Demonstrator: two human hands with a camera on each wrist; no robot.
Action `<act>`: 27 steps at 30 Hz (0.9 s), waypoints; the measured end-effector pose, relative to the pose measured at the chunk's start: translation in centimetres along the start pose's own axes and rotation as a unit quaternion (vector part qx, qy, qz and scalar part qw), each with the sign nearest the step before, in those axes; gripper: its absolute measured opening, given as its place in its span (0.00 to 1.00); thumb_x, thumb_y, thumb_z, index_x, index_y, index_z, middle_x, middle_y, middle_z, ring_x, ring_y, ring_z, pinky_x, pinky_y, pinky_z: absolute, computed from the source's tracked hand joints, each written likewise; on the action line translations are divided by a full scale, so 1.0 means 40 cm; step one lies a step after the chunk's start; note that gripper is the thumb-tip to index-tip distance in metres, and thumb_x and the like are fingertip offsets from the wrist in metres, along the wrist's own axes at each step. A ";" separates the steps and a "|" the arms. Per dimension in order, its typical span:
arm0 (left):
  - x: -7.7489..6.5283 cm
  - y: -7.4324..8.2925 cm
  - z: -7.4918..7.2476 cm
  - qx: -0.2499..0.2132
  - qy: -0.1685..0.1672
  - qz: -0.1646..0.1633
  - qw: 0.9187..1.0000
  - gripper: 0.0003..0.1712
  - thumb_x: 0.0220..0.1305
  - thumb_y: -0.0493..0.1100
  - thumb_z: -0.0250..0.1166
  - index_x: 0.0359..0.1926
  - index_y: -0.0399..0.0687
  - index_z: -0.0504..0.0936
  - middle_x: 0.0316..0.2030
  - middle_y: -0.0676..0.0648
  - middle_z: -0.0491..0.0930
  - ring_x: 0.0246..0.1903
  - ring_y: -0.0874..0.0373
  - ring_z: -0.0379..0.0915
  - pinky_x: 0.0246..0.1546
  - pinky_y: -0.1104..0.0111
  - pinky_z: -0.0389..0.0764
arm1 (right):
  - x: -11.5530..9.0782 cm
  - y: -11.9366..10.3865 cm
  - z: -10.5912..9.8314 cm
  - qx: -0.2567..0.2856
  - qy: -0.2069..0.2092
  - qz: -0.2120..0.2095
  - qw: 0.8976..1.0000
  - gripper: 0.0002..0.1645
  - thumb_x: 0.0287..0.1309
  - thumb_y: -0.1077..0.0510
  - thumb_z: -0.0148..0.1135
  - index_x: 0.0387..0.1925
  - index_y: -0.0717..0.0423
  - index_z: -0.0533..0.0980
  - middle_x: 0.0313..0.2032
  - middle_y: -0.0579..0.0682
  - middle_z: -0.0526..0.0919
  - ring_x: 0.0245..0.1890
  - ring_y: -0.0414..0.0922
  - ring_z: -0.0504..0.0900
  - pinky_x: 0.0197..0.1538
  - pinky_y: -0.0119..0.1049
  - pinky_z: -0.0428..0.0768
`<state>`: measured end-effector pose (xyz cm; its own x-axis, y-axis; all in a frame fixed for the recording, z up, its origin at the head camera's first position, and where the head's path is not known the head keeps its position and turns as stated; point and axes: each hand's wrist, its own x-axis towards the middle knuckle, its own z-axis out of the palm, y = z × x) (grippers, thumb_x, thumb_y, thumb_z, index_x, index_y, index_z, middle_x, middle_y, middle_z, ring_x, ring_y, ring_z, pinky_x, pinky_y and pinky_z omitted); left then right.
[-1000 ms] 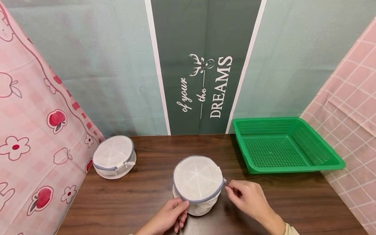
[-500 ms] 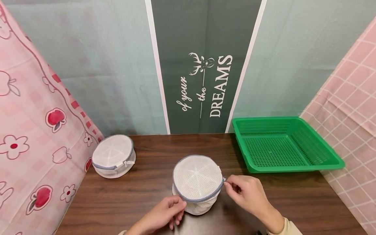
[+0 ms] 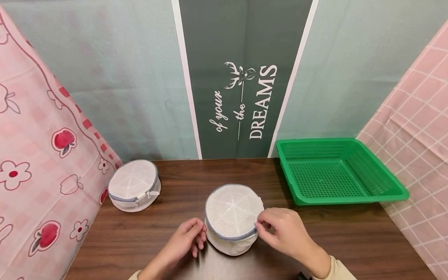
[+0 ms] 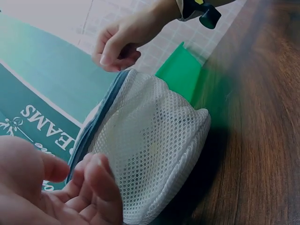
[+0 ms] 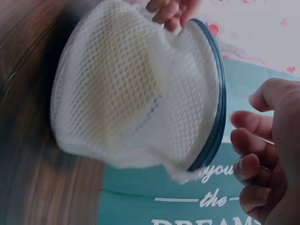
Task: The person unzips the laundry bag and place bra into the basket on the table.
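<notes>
A round white mesh laundry bag with a blue zipped rim stands on the wooden table in front of me. Through its mesh a pale yellowish patch shows in the right wrist view. My left hand is at the bag's left side, fingers loosely bent and holding nothing. Over the right front of the rim is my right hand, thumb and forefinger close together in the head view. From the right wrist, the right hand's fingers look slightly parted beside the rim, nothing visible between them.
Another round mesh laundry bag, flatter, with its zip pull at the front, sits at the back left. A green plastic basket stands at the back right. Printed cloths hang behind and on both sides of the wooden table.
My right hand has moved from the zip pull at the bag's right side leftward along the rim to the front. My left hand has drawn back left from the bag's front rim.
</notes>
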<state>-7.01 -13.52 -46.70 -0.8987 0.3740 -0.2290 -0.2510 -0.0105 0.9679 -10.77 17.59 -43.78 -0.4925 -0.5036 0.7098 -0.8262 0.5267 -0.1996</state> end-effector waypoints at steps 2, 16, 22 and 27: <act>0.006 -0.001 -0.003 -0.008 0.022 0.000 1.000 0.21 0.80 0.42 0.48 0.47 0.20 0.67 0.29 0.49 0.74 0.23 0.62 0.72 0.17 0.74 0.74 | 0.011 -0.011 0.006 0.001 -0.004 -0.012 1.000 0.06 0.54 0.55 0.64 0.25 0.40 0.76 0.23 0.30 0.73 0.23 0.27 0.69 0.27 0.23 0.69; 0.025 -0.008 0.006 -0.033 0.058 -0.014 0.998 0.12 0.76 0.40 0.53 0.45 0.30 0.72 0.31 0.48 0.74 0.24 0.62 0.72 0.17 0.74 0.75 | 0.086 -0.086 0.056 -0.019 -0.072 -0.024 0.997 0.11 0.50 0.53 0.69 0.21 0.40 0.73 0.19 0.33 0.70 0.21 0.29 0.64 0.24 0.24 0.66; 0.029 -0.008 0.013 -0.041 0.057 -0.015 0.997 0.11 0.77 0.41 0.53 0.43 0.34 0.72 0.30 0.49 0.74 0.24 0.62 0.72 0.16 0.74 0.74 | 0.105 -0.109 0.082 -0.033 -0.096 -0.011 0.995 0.14 0.53 0.52 0.69 0.20 0.41 0.71 0.18 0.33 0.65 0.19 0.29 0.62 0.23 0.25 0.64; 0.033 -0.004 0.018 -0.039 0.046 -0.010 0.998 0.11 0.78 0.41 0.52 0.41 0.34 0.72 0.30 0.49 0.74 0.23 0.62 0.72 0.16 0.74 0.74 | 0.113 -0.115 0.097 -0.033 -0.102 -0.010 0.994 0.16 0.52 0.53 0.71 0.20 0.42 0.70 0.18 0.32 0.64 0.19 0.30 0.62 0.22 0.25 0.64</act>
<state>-7.90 -12.36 -47.08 -0.9216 0.2887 -0.2594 -0.2924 -0.0767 0.9532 -10.24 10.24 -42.26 -0.5272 -0.6392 0.5599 -0.8196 0.5563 -0.1368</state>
